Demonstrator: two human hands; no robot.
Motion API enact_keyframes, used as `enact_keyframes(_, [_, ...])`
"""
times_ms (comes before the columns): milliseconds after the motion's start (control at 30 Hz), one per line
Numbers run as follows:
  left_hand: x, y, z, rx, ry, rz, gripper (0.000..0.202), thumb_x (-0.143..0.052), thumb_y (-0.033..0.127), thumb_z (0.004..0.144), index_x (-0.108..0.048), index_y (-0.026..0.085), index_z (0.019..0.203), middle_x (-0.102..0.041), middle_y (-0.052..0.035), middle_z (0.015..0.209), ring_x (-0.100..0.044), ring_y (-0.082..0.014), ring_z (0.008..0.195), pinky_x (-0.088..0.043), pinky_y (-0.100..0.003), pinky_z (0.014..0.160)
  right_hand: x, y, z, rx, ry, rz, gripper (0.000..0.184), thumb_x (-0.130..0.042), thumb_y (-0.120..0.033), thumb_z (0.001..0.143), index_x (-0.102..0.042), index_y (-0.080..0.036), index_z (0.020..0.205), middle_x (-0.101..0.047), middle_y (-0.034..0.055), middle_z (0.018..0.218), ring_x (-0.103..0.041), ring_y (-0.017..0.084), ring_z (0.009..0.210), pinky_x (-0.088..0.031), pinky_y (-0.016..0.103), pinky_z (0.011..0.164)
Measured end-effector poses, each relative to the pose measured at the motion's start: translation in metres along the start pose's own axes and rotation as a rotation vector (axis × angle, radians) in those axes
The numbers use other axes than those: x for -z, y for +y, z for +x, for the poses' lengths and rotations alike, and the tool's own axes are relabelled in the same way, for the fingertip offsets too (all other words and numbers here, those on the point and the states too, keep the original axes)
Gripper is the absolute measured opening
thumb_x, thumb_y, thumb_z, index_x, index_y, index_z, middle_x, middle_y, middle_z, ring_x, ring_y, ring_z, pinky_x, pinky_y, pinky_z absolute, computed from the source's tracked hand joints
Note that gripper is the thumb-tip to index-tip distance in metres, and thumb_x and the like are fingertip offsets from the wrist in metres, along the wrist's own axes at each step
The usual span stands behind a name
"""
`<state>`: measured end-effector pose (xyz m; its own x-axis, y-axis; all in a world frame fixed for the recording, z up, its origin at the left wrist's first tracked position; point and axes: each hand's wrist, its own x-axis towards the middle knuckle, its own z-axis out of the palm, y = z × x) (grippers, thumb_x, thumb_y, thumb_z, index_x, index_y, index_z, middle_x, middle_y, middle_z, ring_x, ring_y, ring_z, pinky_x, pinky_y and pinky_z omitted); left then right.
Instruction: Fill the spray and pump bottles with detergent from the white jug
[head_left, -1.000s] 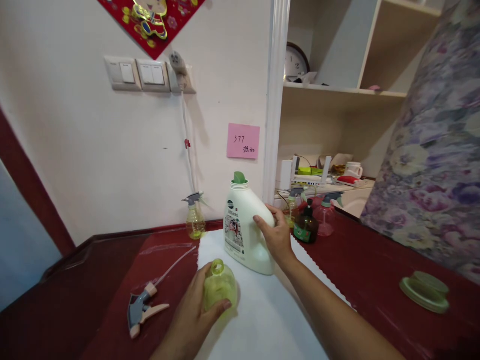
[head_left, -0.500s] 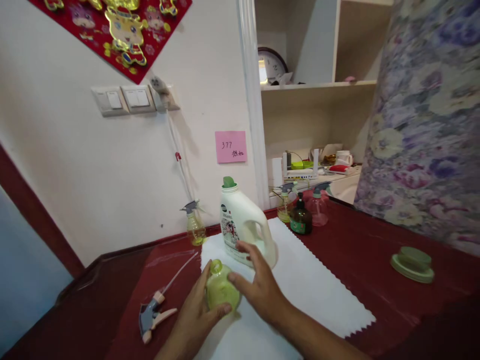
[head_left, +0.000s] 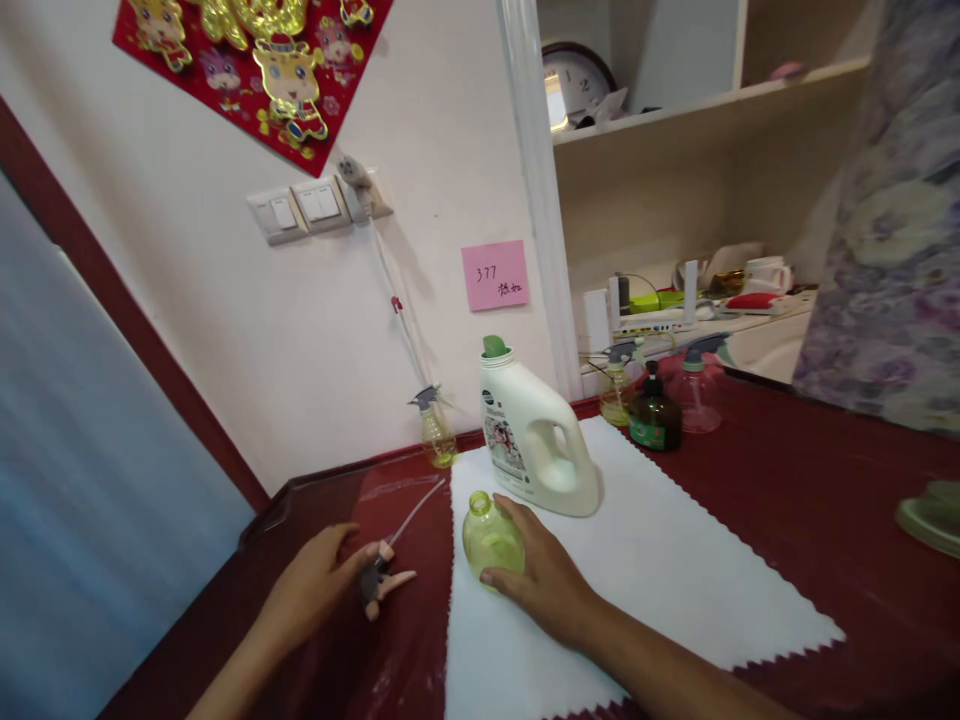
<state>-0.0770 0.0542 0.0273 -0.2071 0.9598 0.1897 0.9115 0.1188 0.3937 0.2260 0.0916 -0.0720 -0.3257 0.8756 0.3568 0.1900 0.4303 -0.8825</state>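
The fingers of the right hand (head_left: 546,578) grip the side of a yellow-green bottle (head_left: 486,545), with the thumb at the front. The bottle stands upright on a white sheet (head_left: 660,570), its mouth open. The fingers of the left hand (head_left: 315,580) are spread and curved, with the thumb at the collar of a grey spray head (head_left: 372,582); contact cannot be confirmed. The spray head lies on the dark red table (head_left: 772,480), left of the sheet, its thin tube (head_left: 418,512) pointing toward the wall (head_left: 315,330). Behind the bottle, a pale jug (head_left: 525,430) with a green spout (head_left: 494,346) stands upright on the sheet. A small spray bottle (head_left: 437,437) stands near the wall. Right of the jug, a brown pump bottle (head_left: 654,412) stands beside a pink spray bottle (head_left: 699,402).
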Motion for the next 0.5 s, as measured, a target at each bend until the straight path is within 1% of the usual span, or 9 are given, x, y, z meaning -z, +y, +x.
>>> enact_keyframes(67, [-0.009,-0.016,-0.004,0.077,-0.075,0.095,0.052,-0.052,0.067,0.082,-0.071,0.020,0.093,-0.078,-0.0132,0.099,-0.073,-0.0388,0.101,-0.053,-0.045,0.087,-0.001,0.000,-0.001,0.014,0.005,-0.013,0.081,-0.074,-0.031,0.078,-0.040,-0.026,0.152,-0.048,0.0130,0.156,-0.044,0.034,0.144,-0.033,0.057,0.121])
enact_keyframes(100, [-0.014,-0.021,-0.006,0.107,-0.121,0.130,0.054,-0.048,0.069,0.085,-0.069,0.020,0.086,-0.077,-0.0136,0.094,-0.073,-0.0390,0.096,-0.052,-0.044,0.083,-0.001,0.000,-0.001,0.019,0.009,-0.017,0.081,-0.073,-0.030,0.078,-0.040,-0.027,0.151,-0.049,0.0127,0.156,-0.045,0.034,0.144,-0.033,0.057,0.120])
enact_keyframes(167, [-0.023,-0.025,-0.009,0.142,-0.174,0.179,0.056,-0.043,0.071,0.087,-0.066,0.020,0.079,-0.075,-0.0149,0.091,-0.072,-0.0389,0.091,-0.049,-0.044,0.079,-0.001,0.000,-0.001,0.026,0.019,-0.021,0.079,-0.073,-0.029,0.078,-0.041,-0.028,0.151,-0.050,0.0118,0.154,-0.045,0.034,0.144,-0.033,0.058,0.120])
enact_keyframes(233, [-0.029,-0.024,-0.010,0.150,-0.184,0.188,0.051,-0.046,0.068,0.087,-0.064,0.020,0.081,-0.074,-0.0160,0.094,-0.071,-0.0385,0.091,-0.046,-0.043,0.076,-0.001,0.000,-0.002,0.031,0.019,-0.027,0.080,-0.072,-0.028,0.078,-0.041,-0.028,0.151,-0.050,0.0118,0.155,-0.046,0.034,0.143,-0.033,0.058,0.120])
enact_keyframes(300, [-0.032,-0.022,-0.010,0.155,-0.196,0.168,0.045,-0.048,0.063,0.087,-0.063,0.021,0.082,-0.074,-0.0142,0.095,-0.071,-0.0364,0.092,-0.043,-0.040,0.073,-0.001,-0.001,-0.002,0.029,0.010,-0.038,0.081,-0.072,-0.028,0.078,-0.039,-0.027,0.152,-0.048,0.0126,0.156,-0.045,0.034,0.144,-0.033,0.057,0.120])
enact_keyframes(400, [-0.038,-0.020,-0.007,0.177,-0.220,0.120,0.040,-0.046,0.060,0.090,-0.060,0.023,0.084,-0.077,-0.0078,0.086,-0.072,-0.0317,0.088,-0.042,-0.036,0.071,0.001,-0.003,-0.002,0.005,-0.020,-0.056,0.083,-0.071,-0.029,0.079,-0.037,-0.022,0.154,-0.045,0.0147,0.158,-0.043,0.033,0.145,-0.032,0.055,0.121])
enact_keyframes(500, [-0.045,-0.024,-0.004,0.209,-0.208,0.076,0.036,-0.048,0.057,0.088,-0.057,0.023,0.093,-0.077,-0.0032,0.077,-0.073,-0.0294,0.083,-0.042,-0.034,0.070,0.002,-0.004,0.000,-0.013,-0.042,-0.070,0.085,-0.072,-0.030,0.080,-0.035,-0.018,0.155,-0.043,0.0154,0.159,-0.041,0.032,0.147,-0.031,0.051,0.122])
